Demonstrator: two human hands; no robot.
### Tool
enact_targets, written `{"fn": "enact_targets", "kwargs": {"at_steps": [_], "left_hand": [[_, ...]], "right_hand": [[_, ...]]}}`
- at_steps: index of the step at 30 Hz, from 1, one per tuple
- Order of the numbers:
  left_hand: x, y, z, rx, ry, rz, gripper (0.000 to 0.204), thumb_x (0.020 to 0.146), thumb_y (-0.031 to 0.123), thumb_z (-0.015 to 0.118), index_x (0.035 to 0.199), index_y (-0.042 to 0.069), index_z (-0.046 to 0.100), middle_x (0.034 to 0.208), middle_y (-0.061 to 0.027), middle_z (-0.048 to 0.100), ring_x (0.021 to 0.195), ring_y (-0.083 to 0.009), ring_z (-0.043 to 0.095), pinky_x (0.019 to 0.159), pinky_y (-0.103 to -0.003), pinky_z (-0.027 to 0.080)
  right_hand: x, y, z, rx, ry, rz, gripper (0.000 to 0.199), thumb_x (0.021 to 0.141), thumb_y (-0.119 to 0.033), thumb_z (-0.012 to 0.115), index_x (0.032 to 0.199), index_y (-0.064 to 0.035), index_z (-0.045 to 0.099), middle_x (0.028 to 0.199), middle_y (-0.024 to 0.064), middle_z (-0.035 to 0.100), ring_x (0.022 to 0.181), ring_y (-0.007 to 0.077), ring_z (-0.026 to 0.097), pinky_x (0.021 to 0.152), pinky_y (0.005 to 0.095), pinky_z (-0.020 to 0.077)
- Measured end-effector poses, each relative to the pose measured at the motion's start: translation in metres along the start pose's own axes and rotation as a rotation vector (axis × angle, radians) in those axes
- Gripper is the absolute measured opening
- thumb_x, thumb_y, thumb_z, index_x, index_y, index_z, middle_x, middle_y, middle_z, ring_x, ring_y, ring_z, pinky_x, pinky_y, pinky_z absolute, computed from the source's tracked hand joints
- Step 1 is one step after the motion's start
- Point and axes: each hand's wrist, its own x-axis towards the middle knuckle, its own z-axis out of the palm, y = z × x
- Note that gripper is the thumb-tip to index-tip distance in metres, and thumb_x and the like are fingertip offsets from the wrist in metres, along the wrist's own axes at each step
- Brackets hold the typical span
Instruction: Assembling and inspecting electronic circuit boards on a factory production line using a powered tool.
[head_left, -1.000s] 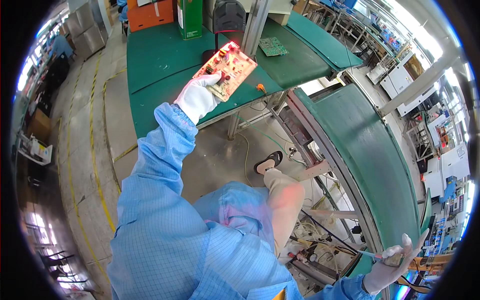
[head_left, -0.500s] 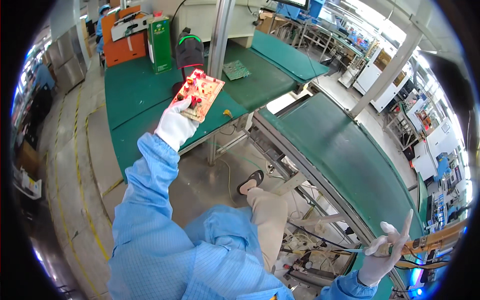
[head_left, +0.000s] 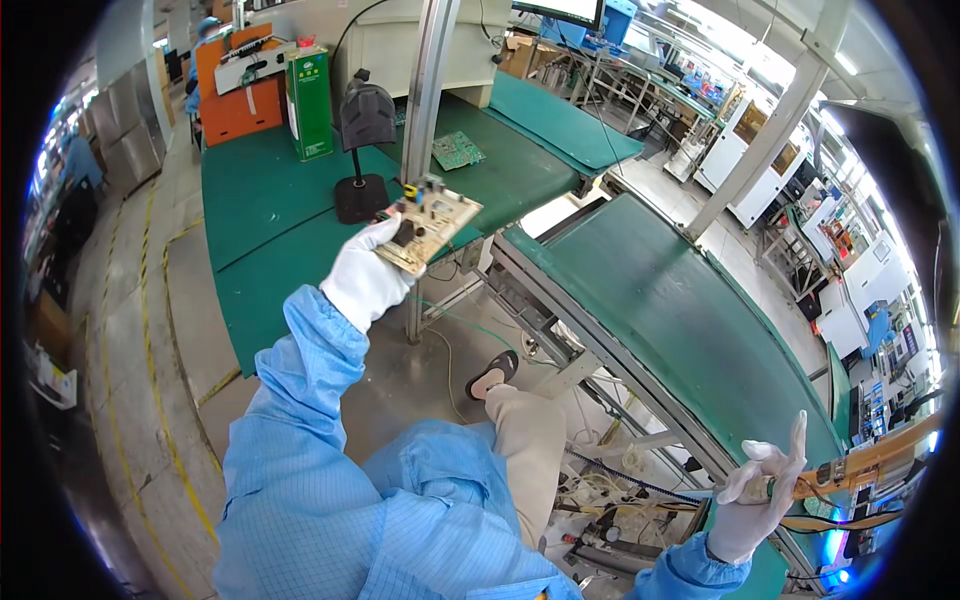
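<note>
My left hand (head_left: 368, 275), in a white glove, grips a tan circuit board (head_left: 430, 232) by its near left edge. Black, yellow and silvery parts stand up from the board, which is tilted above the near edge of a green-topped bench. Just behind it, a black barcode scanner (head_left: 368, 118) rests on a stand with a round-cornered base (head_left: 361, 198). Down at the lower right is my gloved right hand (head_left: 757, 495), one finger stretched upward. Its other fingers bend around something small with a greenish bit, too unclear to name. A brown beam with cables (head_left: 865, 466) lies beside it.
A second circuit board (head_left: 458, 151) lies on the bench (head_left: 265, 235) behind a metal post (head_left: 424, 100). A green can (head_left: 309, 105) and orange box (head_left: 243, 112) stand at the far left. To the right runs a green conveyor belt (head_left: 660, 290), with cables and fittings (head_left: 620, 500) below it.
My left hand has drawn the circuit board right and toward me, away from the scanner. The red light on the board and the scanner's green glow are gone. My right hand has hardly shifted.
</note>
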Motion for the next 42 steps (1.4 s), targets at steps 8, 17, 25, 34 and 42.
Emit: {"fn": "enact_targets", "kwargs": {"at_steps": [8, 17, 25, 34, 42], "left_hand": [[0.000, -0.011, 0.007, 0.034, -0.023, -0.101, 0.025, 0.091, 0.023, 0.061, 0.108, 0.005, 0.059, 0.107, -0.0114, 0.065, 0.089, -0.0256, 0.067, 0.059, -0.030, 0.057], [0.003, 0.010, 0.006, 0.061, 0.133, 0.042, 0.019, 0.091, 0.021, 0.061, 0.105, 0.009, 0.059, 0.106, -0.0095, 0.065, 0.090, -0.0257, 0.066, 0.057, -0.030, 0.058], [-0.012, -0.054, 0.027, 0.128, -0.168, -0.253, 0.040, 0.091, 0.016, 0.058, 0.128, 0.001, 0.048, 0.120, -0.0167, 0.061, 0.107, -0.0316, 0.062, 0.087, -0.045, 0.054], [-0.073, -0.210, 0.055, 0.075, -0.396, -0.954, 0.051, 0.089, 0.003, 0.060, 0.136, -0.002, 0.043, 0.132, -0.0133, 0.055, 0.121, -0.0233, 0.054, 0.107, -0.036, 0.039], [-0.114, -0.246, 0.085, 0.259, -0.587, -1.021, 0.045, 0.089, 0.012, 0.067, 0.130, -0.001, 0.052, 0.120, -0.0075, 0.063, 0.110, -0.0152, 0.058, 0.098, -0.030, 0.044]], "right_hand": [[0.001, 0.010, -0.006, -0.017, 0.000, -0.014, 0.061, 0.101, -0.043, 0.031, 0.142, 0.0025, 0.033, 0.080, 0.0072, 0.056, 0.043, 0.0062, 0.043, 0.040, 0.0163, 0.0366], [0.006, 0.023, -0.021, -0.042, -0.026, -0.082, 0.056, 0.102, -0.041, 0.031, 0.134, 0.0033, 0.044, 0.072, 0.0067, 0.053, 0.041, 0.0065, 0.040, 0.039, 0.0175, 0.0340], [0.005, 0.017, -0.005, 0.041, 0.009, -0.050, 0.057, 0.103, -0.042, 0.030, 0.133, 0.0045, 0.045, 0.066, 0.0046, 0.049, 0.041, 0.0063, 0.038, 0.038, 0.0181, 0.0317], [0.015, 0.018, -0.002, -0.896, -0.037, -0.783, 0.058, 0.103, -0.040, 0.032, 0.136, 0.0078, 0.040, 0.067, 0.0005, 0.046, 0.049, 0.0048, 0.038, 0.043, 0.0154, 0.0321], [0.023, 0.020, 0.029, 0.260, 0.025, -0.049, 0.058, 0.103, -0.038, 0.033, 0.131, 0.0121, 0.042, 0.070, 0.0086, 0.059, 0.043, 0.0106, 0.045, 0.037, 0.0219, 0.0382]]}}
